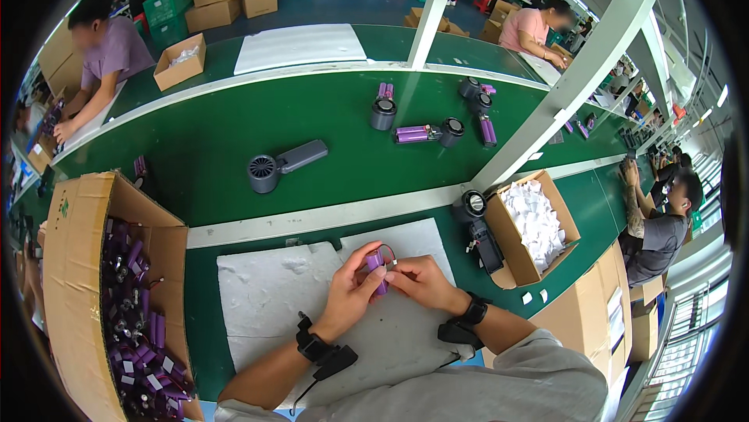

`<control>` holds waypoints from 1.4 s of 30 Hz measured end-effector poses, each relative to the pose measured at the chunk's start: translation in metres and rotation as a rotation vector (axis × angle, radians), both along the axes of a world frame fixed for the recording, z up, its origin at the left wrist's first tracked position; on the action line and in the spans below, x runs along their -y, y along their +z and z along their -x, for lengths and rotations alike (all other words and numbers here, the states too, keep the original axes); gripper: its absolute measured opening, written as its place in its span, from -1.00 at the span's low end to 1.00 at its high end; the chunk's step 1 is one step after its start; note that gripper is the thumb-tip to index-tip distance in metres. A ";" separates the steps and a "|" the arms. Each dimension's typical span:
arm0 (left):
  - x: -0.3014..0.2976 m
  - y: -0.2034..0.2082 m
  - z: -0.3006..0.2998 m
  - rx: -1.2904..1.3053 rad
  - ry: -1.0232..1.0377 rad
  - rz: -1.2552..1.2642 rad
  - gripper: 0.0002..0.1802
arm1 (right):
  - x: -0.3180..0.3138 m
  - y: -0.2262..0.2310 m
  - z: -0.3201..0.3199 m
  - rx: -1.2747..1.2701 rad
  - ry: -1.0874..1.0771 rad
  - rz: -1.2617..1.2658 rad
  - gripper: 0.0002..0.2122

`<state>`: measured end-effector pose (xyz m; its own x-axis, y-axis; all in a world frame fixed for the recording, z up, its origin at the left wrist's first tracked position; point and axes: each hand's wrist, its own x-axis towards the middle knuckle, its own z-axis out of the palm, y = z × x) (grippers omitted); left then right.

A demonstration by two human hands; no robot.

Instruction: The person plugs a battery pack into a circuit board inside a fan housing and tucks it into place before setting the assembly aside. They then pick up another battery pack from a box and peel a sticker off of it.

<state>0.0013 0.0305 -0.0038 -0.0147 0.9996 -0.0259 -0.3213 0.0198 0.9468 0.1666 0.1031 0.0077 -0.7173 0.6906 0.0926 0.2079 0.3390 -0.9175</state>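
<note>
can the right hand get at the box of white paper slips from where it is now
Probably yes: the right hand sits just left of the box of white paper slips; only a dark handheld fan lies between, and the box top is open.

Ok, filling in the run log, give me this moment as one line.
left hand: holds purple battery pack | right hand: on same pack | under: white foam pad | left: carton of packs
</note>
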 end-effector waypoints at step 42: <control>0.001 0.004 0.006 -0.128 -0.051 -0.047 -0.55 | -0.001 -0.005 -0.002 -0.103 0.037 0.121 -0.58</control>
<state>-0.0045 0.0291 0.0005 0.0358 0.9992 0.0195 -0.1973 -0.0121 0.9803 0.1682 0.1039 0.0026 -0.7332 0.6747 0.0851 0.1000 0.2307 -0.9679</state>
